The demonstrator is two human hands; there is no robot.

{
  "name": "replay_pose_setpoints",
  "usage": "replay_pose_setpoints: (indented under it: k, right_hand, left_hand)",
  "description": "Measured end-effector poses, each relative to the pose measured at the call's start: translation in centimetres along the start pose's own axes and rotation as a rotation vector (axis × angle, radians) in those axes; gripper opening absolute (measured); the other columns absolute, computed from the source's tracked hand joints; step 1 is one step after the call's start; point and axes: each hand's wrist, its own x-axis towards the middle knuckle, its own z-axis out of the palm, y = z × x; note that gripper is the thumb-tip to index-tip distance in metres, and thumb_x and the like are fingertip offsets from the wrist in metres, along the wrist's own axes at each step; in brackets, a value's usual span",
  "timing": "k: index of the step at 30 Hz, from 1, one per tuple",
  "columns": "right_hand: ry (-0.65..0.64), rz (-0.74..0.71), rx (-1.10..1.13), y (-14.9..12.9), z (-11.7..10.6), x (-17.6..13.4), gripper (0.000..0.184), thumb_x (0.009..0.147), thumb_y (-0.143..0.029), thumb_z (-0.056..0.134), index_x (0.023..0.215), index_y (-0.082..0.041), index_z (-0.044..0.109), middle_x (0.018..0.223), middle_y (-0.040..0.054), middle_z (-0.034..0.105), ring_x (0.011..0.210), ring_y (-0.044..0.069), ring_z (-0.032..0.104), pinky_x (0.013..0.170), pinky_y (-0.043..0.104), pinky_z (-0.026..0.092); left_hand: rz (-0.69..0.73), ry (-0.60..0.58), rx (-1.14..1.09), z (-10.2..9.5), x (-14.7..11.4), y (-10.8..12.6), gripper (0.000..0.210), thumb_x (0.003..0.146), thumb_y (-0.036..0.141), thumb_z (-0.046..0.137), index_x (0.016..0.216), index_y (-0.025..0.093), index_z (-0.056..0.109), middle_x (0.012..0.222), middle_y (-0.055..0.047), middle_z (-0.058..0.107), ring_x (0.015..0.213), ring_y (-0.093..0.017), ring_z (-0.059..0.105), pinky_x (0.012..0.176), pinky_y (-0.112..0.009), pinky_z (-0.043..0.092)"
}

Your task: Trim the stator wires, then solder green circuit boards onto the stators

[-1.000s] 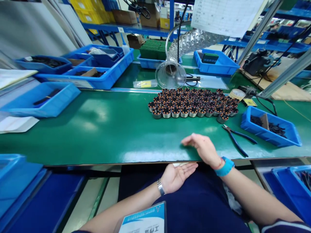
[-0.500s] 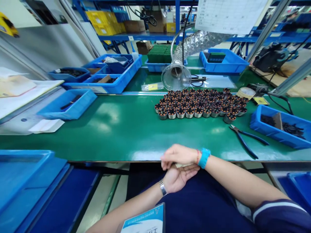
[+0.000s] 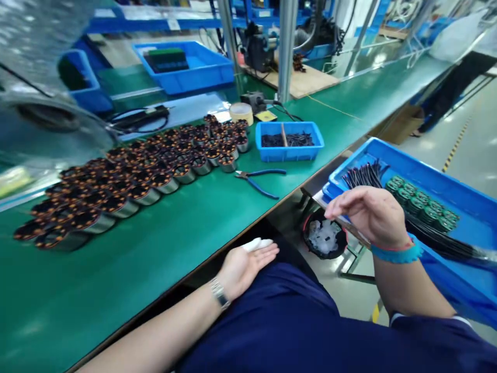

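Observation:
My left hand (image 3: 243,267) lies palm up just off the bench edge, fingers stretched out. White coverings (image 3: 257,244), which look like finger cots, sit on two of its digits; no other object shows on the palm. Raised at the right, my right hand (image 3: 367,215) has loosely bent fingers pointing left, and nothing can be made out in them. It is above the near edge of a large blue tray (image 3: 351,160), beside a waste bin (image 3: 325,237) on the floor. Inside the tray are black wire bundles (image 3: 365,175) and round green circuit boards (image 3: 423,202).
Rows of metal motor stators (image 3: 147,176) with copper windings stand on the green bench (image 3: 186,217). Diagonal cutters (image 3: 258,181) lie in front of a small blue bin (image 3: 289,153) of black parts. A tape roll (image 3: 241,113) and a metal post (image 3: 286,52) are farther back.
The view has swung right, bringing the large tray and waste bin into sight. My hands were together over my lap; my right hand has moved away to the right and up.

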Motion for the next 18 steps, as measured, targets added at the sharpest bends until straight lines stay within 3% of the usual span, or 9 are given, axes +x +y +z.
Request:
replay_pose_setpoints:
  k: [2,4,6,8,10,13,15,16,18]
  right_hand:
    - [0.021,-0.012,0.027,0.2,-1.2,-1.6,0.040,0.076,-0.058,0.048,0.073,-0.021,0.063,0.069,0.0057,0.065,0.071,0.023,0.064,0.071,0.045,0.052]
    - [0.000,-0.038,0.061,0.5,-2.1,-2.4,0.035,0.078,-0.053,0.050,0.077,-0.021,0.065,0.073,0.0064,0.066,0.074,0.023,0.064,0.072,0.044,0.052]
    - [-0.023,-0.052,0.034,0.9,-2.7,-2.4,0.032,0.083,-0.047,0.048,0.082,-0.020,0.066,0.078,0.0070,0.067,0.077,0.022,0.064,0.074,0.042,0.053]
    - [-0.023,-0.047,-0.093,1.5,-2.8,-1.9,0.031,0.086,-0.041,0.045,0.084,-0.017,0.065,0.082,0.0077,0.068,0.078,0.021,0.064,0.074,0.039,0.053]
    - [0.040,-0.103,-0.317,2.6,-2.2,-1.5,0.030,0.088,-0.035,0.043,0.086,-0.016,0.065,0.087,0.0083,0.067,0.081,0.019,0.064,0.077,0.037,0.052]
    - [0.154,-0.405,-0.673,6.0,0.1,-2.0,0.029,0.086,-0.032,0.046,0.104,-0.014,0.061,0.113,0.0133,0.060,0.107,0.024,0.055,0.096,0.044,0.042]
    - [-0.044,-0.626,-0.824,9.4,1.3,-2.8,0.044,0.081,-0.040,0.051,0.115,-0.013,0.055,0.123,0.0154,0.054,0.120,0.029,0.045,0.101,0.049,0.036]
    - [-0.161,-0.646,-0.897,11.1,1.5,-3.2,0.044,0.081,-0.042,0.052,0.114,-0.015,0.056,0.120,0.0135,0.057,0.118,0.029,0.047,0.099,0.049,0.037]
    - [-0.155,-0.476,-1.052,13.5,1.1,-3.3,0.032,0.085,-0.032,0.045,0.110,-0.015,0.059,0.111,0.0125,0.063,0.107,0.025,0.057,0.090,0.042,0.047]
  left_hand:
    - [-0.027,-0.114,0.104,3.8,2.5,-0.8,0.039,0.083,0.031,0.047,0.110,0.003,0.055,0.129,-0.026,0.047,0.120,-0.030,0.046,0.102,-0.043,0.034]
    - [-0.077,-0.203,0.226,6.3,4.5,-1.3,0.059,0.081,0.046,0.047,0.131,0.017,0.038,0.147,-0.017,0.022,0.134,-0.034,0.018,0.102,-0.058,0.021]
    - [-0.103,-0.246,0.333,7.2,5.7,-1.1,0.071,0.079,0.058,0.040,0.139,0.028,0.018,0.151,-0.008,0.003,0.137,-0.032,-0.001,0.098,-0.068,0.008]
    - [-0.100,-0.277,0.398,6.8,6.0,-0.5,0.076,0.078,0.066,0.031,0.141,0.029,0.010,0.151,-0.005,0.000,0.137,-0.029,-0.007,0.097,-0.068,-0.001]
    - [-0.068,-0.308,0.396,6.3,5.7,0.2,0.079,0.077,0.070,0.024,0.141,0.026,0.012,0.151,-0.007,0.007,0.138,-0.026,-0.004,0.103,-0.060,-0.003]
    - [-0.011,-0.333,0.247,6.6,4.7,0.6,0.082,0.077,0.071,0.023,0.140,0.019,0.019,0.148,-0.011,0.022,0.137,-0.023,0.014,0.109,-0.046,0.007]
    - [0.027,-0.360,0.103,7.3,3.6,0.8,0.079,0.079,0.068,0.024,0.138,0.016,0.025,0.145,-0.014,0.029,0.132,-0.023,0.028,0.108,-0.040,0.019]
    - [0.054,-0.382,0.048,7.5,2.8,1.0,0.077,0.080,0.067,0.024,0.136,0.015,0.029,0.143,-0.014,0.031,0.129,-0.023,0.034,0.106,-0.038,0.025]
    - [0.138,-0.406,0.030,7.1,0.9,1.7,0.071,0.082,0.064,0.025,0.131,0.015,0.038,0.139,-0.014,0.039,0.121,-0.022,0.045,0.101,-0.035,0.033]
